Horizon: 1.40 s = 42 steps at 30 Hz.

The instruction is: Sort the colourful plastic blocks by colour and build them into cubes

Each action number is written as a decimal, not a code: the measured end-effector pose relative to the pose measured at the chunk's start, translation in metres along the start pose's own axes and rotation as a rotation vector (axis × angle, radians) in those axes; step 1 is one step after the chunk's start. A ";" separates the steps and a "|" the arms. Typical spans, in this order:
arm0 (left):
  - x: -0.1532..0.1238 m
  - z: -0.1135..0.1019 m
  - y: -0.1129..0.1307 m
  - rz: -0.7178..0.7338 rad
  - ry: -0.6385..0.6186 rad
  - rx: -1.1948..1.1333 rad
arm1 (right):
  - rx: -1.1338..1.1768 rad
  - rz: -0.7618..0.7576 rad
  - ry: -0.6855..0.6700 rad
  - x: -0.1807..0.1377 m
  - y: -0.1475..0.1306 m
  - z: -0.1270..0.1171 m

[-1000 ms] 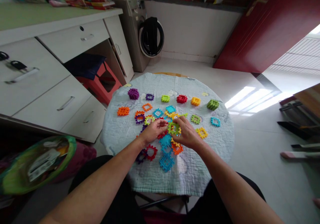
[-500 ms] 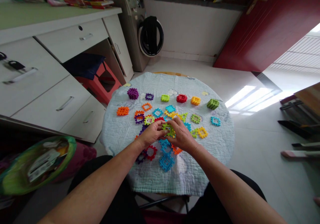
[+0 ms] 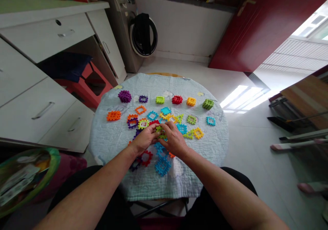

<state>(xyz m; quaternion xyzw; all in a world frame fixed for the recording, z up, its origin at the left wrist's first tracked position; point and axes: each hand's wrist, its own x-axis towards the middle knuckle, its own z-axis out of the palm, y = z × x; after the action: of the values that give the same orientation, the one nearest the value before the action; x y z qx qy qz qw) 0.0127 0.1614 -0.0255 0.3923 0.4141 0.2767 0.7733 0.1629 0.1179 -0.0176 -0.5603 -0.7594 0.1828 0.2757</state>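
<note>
Between my two hands is a green building block with notched edges (image 3: 161, 133), partly hidden by fingers. My left hand (image 3: 146, 139) pinches its left side, and my right hand (image 3: 174, 137) grips its top and right side. Around them on the cloth lie loose interlocking pieces: a blue piece (image 3: 163, 166) and a red frame (image 3: 146, 158) nearer me, a lime piece with a white window (image 3: 143, 124) just beyond my left hand, and a blue one (image 3: 181, 129) and a yellow frame (image 3: 198, 133) to the right.
Along the far side stand a purple stack (image 3: 124, 96), a red stack (image 3: 177, 99), a yellow stack (image 3: 191, 102) and a green stack (image 3: 208, 104). An orange stack (image 3: 113, 116) is at left. A pale quilted cloth (image 3: 205, 154) covers the round table. A bin (image 3: 55, 161) stands lower left.
The whole view has shifted, so the table and hands appear further left. Both hands stay on the green block, and the right-hand fingers have changed position slightly.
</note>
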 end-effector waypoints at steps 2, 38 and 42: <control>0.001 -0.001 0.002 -0.003 0.018 -0.006 | 0.016 -0.024 -0.034 0.002 0.004 -0.005; 0.001 -0.009 0.017 0.003 0.076 -0.159 | -0.106 0.073 -0.056 0.007 0.044 -0.045; 0.001 -0.006 0.015 0.010 0.059 -0.150 | -0.039 0.029 -0.096 0.006 0.028 -0.027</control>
<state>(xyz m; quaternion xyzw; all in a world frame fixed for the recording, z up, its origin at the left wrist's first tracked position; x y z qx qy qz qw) 0.0063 0.1730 -0.0155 0.3271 0.4130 0.3224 0.7865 0.1999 0.1311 -0.0118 -0.5670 -0.7670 0.1987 0.2253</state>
